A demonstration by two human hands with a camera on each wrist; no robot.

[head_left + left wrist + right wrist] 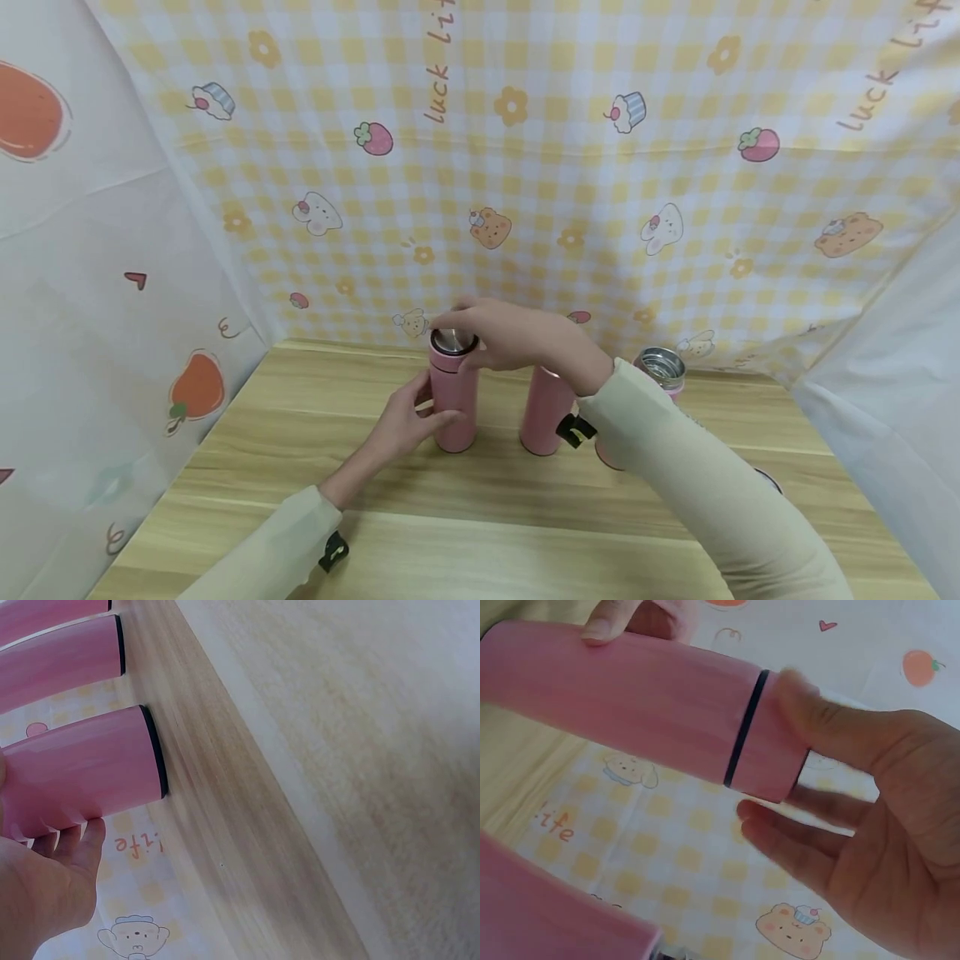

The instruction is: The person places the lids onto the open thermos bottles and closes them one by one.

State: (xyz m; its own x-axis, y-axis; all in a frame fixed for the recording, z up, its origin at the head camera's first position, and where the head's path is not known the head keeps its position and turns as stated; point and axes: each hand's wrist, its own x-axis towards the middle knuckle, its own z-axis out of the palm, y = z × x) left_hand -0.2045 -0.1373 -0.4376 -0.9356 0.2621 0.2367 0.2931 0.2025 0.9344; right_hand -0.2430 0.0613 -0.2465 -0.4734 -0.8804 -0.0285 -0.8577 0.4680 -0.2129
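Observation:
A pink thermos bottle (pixel 454 417) stands upright on the wooden table, the leftmost of three. My left hand (pixel 405 425) grips its body low down, fingers behind and thumb in front; the left wrist view shows this hand (pixel 52 889) beside the black-edged base. At the top, my right hand (pixel 517 335) holds the pink cap (pixel 776 739), which has a silvery disc on top. In the right wrist view the thumb lies along the cap and the fingers reach round its far side. A dark ring separates cap and body.
Another pink bottle (pixel 543 412) stands just right, its top hidden by my right hand and forearm. Farther right, a third bottle (pixel 662 367) shows an uncapped silvery mouth, partly behind my sleeve. A round-edged object (pixel 768 480) peeks out beyond the sleeve. Patterned cloth (pixel 525 183) hangs behind the table.

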